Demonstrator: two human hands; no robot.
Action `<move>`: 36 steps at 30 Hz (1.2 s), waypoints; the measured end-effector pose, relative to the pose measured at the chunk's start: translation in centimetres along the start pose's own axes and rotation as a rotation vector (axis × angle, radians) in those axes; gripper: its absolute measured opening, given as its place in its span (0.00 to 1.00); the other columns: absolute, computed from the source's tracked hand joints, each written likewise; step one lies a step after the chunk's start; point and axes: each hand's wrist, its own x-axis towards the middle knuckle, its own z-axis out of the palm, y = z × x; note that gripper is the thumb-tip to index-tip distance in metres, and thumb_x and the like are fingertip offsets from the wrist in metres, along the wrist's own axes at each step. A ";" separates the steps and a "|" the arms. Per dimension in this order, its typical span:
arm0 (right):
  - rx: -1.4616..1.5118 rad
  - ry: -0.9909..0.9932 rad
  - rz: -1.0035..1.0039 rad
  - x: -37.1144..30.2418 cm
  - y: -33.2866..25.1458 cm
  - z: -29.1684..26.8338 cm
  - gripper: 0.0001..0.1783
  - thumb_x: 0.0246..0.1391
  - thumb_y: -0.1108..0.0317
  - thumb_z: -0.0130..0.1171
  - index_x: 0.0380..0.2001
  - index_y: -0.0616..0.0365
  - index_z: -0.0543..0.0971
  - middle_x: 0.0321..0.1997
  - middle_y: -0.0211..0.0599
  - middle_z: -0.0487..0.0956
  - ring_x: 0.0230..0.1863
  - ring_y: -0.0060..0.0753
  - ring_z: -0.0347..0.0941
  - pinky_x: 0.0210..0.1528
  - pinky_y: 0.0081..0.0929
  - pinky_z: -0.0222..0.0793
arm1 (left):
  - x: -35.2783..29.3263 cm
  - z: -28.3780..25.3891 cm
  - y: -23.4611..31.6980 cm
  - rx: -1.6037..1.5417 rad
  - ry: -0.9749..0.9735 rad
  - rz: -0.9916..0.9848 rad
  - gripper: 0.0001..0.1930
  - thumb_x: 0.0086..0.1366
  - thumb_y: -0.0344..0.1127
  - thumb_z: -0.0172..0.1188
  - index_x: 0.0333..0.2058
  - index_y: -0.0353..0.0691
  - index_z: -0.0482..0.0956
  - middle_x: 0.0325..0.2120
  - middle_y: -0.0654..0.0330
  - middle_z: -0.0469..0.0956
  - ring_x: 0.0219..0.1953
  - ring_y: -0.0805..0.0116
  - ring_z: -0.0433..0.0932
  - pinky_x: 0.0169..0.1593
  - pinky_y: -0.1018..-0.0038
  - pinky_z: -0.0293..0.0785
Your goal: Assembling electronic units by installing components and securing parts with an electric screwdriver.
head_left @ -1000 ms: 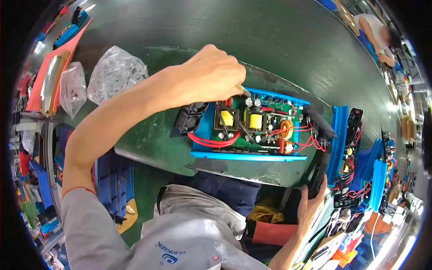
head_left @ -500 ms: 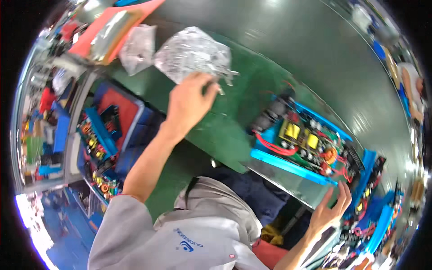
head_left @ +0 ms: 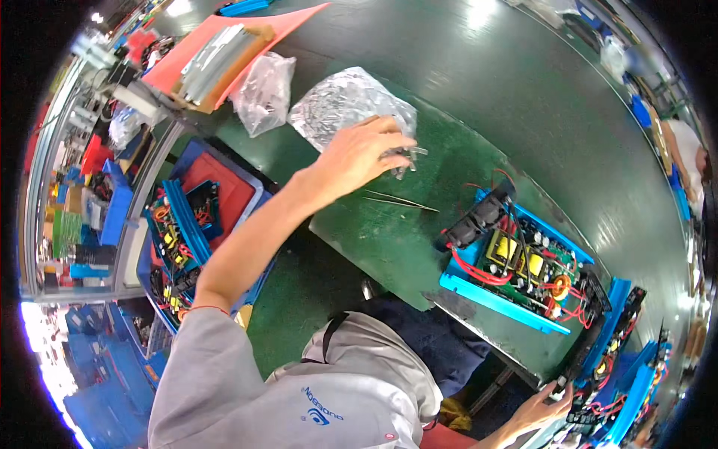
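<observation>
My left hand (head_left: 366, 153) reaches over the green mat, fingers bent around some small shiny metal pieces (head_left: 404, 159) beside a clear plastic bag (head_left: 351, 106) full of similar silvery parts. Thin tweezers (head_left: 400, 200) lie on the mat just below that hand. At the lower right, my right hand (head_left: 546, 410) has its fingers closed at a small dark and white item, too small to name, beside the blue-framed units. Between the hands sits an open blue-framed circuit assembly (head_left: 523, 262) with black cylindrical parts, yellow transformers and red wires.
Another clear bag (head_left: 265, 93) and a pink foam sheet (head_left: 299, 26) bearing metal strips lie at the far left. A blue bin (head_left: 262, 206) with more assemblies stands at left. More blue-framed units (head_left: 628, 396) crowd the right edge, and a metal shelf frame (head_left: 142, 179) rises at left.
My left hand has moved right onto the small metal pieces. My right hand has dropped from near the assembly's corner toward the lower right, and its fingers have closed. The view has shifted.
</observation>
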 end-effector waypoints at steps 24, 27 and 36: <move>1.107 -0.796 0.945 -13.4 -6.9 -3.9 0.22 0.45 0.65 0.69 0.43 0.60 0.76 0.30 0.27 0.77 0.29 0.17 0.70 0.32 0.20 0.66 | 5.0 3.1 17.5 -0.672 -0.412 -0.061 0.10 0.74 0.30 0.56 0.49 0.30 0.76 0.39 0.54 0.82 0.37 0.71 0.81 0.45 0.75 0.78; 1.010 -0.945 0.565 -13.3 -8.3 -3.6 0.27 0.50 0.67 0.72 0.52 0.61 0.74 0.35 0.37 0.80 0.36 0.26 0.77 0.42 0.26 0.73 | 5.0 4.8 18.8 -0.667 -0.515 0.017 0.11 0.73 0.29 0.57 0.49 0.29 0.77 0.39 0.55 0.83 0.39 0.71 0.82 0.47 0.76 0.77; 1.085 -0.793 0.389 -14.5 -10.2 -1.4 0.32 0.53 0.66 0.69 0.58 0.64 0.69 0.32 0.46 0.80 0.31 0.42 0.79 0.38 0.34 0.73 | 4.6 5.6 21.0 -0.085 -0.413 0.281 0.06 0.63 0.29 0.66 0.39 0.39 0.85 0.37 0.61 0.84 0.39 0.72 0.81 0.47 0.75 0.74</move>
